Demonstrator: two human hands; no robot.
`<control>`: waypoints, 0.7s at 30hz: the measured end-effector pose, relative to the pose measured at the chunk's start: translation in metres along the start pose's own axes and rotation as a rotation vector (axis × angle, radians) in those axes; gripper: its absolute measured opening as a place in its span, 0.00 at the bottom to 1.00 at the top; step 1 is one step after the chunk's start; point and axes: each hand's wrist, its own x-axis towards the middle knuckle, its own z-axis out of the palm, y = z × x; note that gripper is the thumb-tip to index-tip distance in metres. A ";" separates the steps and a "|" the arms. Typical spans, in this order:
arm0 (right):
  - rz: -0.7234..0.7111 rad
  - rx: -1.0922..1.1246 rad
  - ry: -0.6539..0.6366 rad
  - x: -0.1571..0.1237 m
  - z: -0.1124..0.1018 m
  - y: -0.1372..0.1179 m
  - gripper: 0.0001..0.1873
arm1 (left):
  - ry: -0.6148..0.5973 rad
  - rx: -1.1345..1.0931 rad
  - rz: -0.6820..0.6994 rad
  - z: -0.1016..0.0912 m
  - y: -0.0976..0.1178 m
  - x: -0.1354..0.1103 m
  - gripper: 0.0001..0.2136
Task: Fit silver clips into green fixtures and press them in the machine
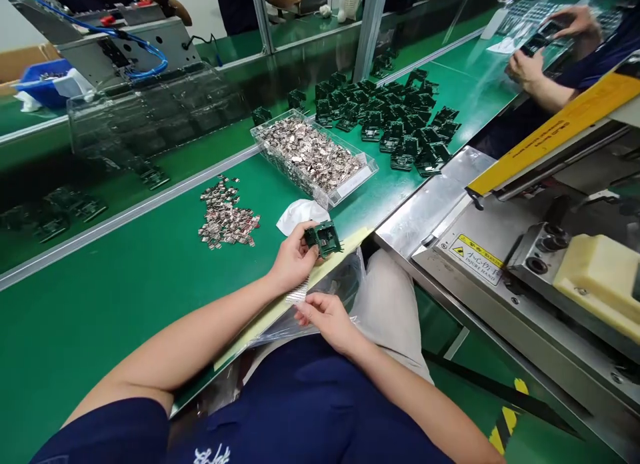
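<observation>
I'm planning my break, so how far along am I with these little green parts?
Done, probably: the heap of dark green parts up the belt. In hand: your left hand holds one green part, your right hand a small strip. Left: a full tray of metal clips and a loose pile.

A long green-matted workbench (125,284) fills the left side, split by an aluminium rail (100,227) from a darker, glossy conveyor belt (215,147). A metal post (370,24) rises beyond it. At right stands a stainless-steel machine housing (450,204); below it is green floor (540,444) with a yellow-black hazard stripe (505,423). The light is bright and even
</observation>
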 end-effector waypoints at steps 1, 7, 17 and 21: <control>-0.010 -0.010 -0.011 0.001 0.000 0.001 0.25 | 0.002 0.039 0.023 0.000 -0.001 -0.002 0.19; -0.167 -0.215 -0.004 0.003 -0.008 0.002 0.26 | -0.031 0.199 0.091 0.004 -0.003 -0.004 0.17; -0.113 -0.728 -0.015 0.006 -0.040 0.017 0.16 | -0.061 0.114 0.108 0.006 -0.006 0.001 0.15; -0.038 -0.867 0.074 -0.003 -0.054 0.003 0.13 | 0.007 -0.011 0.109 0.004 -0.007 0.000 0.17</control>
